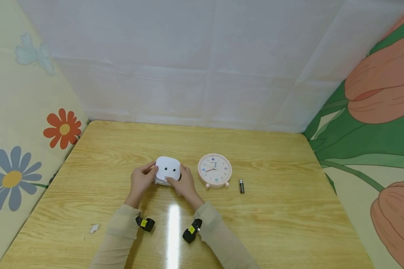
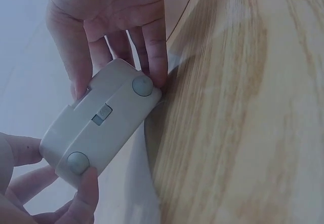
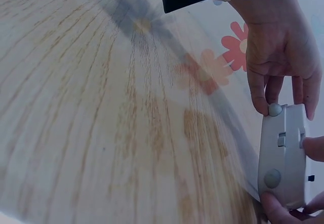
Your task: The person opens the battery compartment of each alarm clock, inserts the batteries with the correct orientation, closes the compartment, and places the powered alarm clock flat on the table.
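Observation:
Both hands hold up a white alarm clock [image 1: 168, 169], a rounded-square case whose visible face has two small black knobs. My left hand [image 1: 143, 182] grips its left side, thumb on that face. On the right side, my right hand [image 1: 186, 183] holds it, with the thumb pressing low on the same face. The left wrist view shows the underside of the clock [image 2: 96, 122], with two round feet [image 2: 143, 86] and a small slide switch between them. Fingers behind the case are partly hidden.
A round pink alarm clock [image 1: 214, 170] stands just right of my hands, dial facing me. Farther right, a black battery [image 1: 241, 186] lies on the wooden table [image 1: 282, 224]. Near the left sleeve is a small white scrap [image 1: 94, 228]. A pale curtain [image 1: 175, 74] hangs behind the table.

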Demonstrator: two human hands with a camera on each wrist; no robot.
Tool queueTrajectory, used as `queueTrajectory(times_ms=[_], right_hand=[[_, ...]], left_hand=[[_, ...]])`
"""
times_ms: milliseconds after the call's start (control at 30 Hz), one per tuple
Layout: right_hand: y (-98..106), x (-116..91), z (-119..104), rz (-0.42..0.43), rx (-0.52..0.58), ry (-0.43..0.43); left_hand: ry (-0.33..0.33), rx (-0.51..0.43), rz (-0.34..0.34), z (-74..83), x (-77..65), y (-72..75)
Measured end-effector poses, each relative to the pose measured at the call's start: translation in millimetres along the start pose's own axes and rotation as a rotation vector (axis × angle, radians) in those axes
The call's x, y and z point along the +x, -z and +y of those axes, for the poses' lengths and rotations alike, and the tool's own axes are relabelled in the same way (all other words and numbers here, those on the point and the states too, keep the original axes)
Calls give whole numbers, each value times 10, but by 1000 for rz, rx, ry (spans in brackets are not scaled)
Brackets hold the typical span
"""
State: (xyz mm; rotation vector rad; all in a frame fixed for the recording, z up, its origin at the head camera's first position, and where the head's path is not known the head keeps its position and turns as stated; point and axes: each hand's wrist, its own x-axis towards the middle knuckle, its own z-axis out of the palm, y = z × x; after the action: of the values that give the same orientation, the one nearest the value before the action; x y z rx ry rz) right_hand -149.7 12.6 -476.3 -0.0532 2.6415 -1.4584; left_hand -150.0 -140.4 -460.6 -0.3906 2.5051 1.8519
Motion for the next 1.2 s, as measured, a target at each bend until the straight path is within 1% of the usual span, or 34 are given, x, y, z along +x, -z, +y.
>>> queueTrajectory(times_ms=[100, 333, 500, 667, 867, 1067, 1200], right_hand=[[3, 1, 4, -10, 0, -10], [10, -9, 13, -1, -13, 13], [14, 0, 35, -9, -24, 7], [23, 7, 50, -15, 4, 22], [36, 9, 50, -12, 27, 37], [51, 8, 37, -29, 49, 22], [66, -3, 25, -43, 65, 8]], left_hand=[[-13, 17, 0, 21, -12, 3], [-40, 38, 22, 48, -23, -3], [-61, 61, 30, 57, -30, -12], [-71, 75, 32, 77, -36, -21], [-105, 89, 44, 105, -28, -35], [-145, 107, 53, 120, -22, -43], [-143, 104, 45, 122, -20, -44]])
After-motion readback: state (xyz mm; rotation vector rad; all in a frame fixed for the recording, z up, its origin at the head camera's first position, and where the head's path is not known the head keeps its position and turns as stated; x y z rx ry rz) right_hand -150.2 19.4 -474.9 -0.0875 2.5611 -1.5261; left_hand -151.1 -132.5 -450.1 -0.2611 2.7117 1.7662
